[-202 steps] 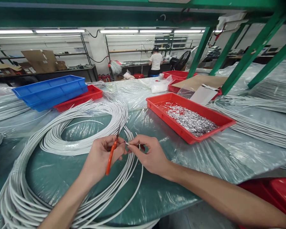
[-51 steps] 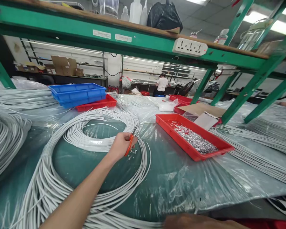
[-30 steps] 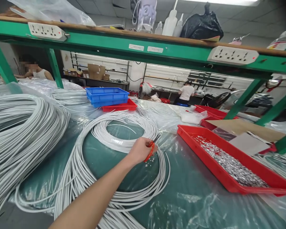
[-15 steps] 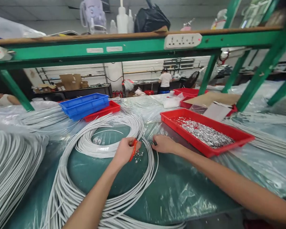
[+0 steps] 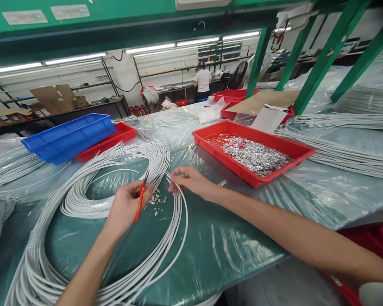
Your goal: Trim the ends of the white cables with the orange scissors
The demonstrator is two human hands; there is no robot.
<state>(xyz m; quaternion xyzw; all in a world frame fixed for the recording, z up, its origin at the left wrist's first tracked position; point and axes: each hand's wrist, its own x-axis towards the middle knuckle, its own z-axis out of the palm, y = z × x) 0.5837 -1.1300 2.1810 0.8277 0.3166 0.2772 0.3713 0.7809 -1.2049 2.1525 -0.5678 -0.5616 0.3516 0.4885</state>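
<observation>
My left hand [image 5: 123, 208] is closed around a slim orange-handled hand tool [image 5: 141, 202] with narrow dark jaws pointing up and away; whether it is scissors or pliers I cannot tell. To its right, my right hand [image 5: 193, 182] pinches the end part of a white cable [image 5: 185, 212], beside other cable ends. Both hands are over a large coil of white cables [image 5: 47, 238], with a smaller bundled coil [image 5: 158, 159] behind them. Small silvery bits [image 5: 158, 199] lie on the green table between the hands.
A red tray [image 5: 207, 151] with many small metal pieces stands right of my hands. At the left, a blue tray [image 5: 68, 138] rests on a red tray [image 5: 126, 134]. More cables [image 5: 344, 153] lie at the right. Green shelf posts [image 5: 332, 59] rise behind; a person [image 5: 203, 80] is far back.
The view has shifted forward and to the right, so the table things appear farther left. My right hand's fingers now meet a cable end; my left hand still holds the orange-handled tool.
</observation>
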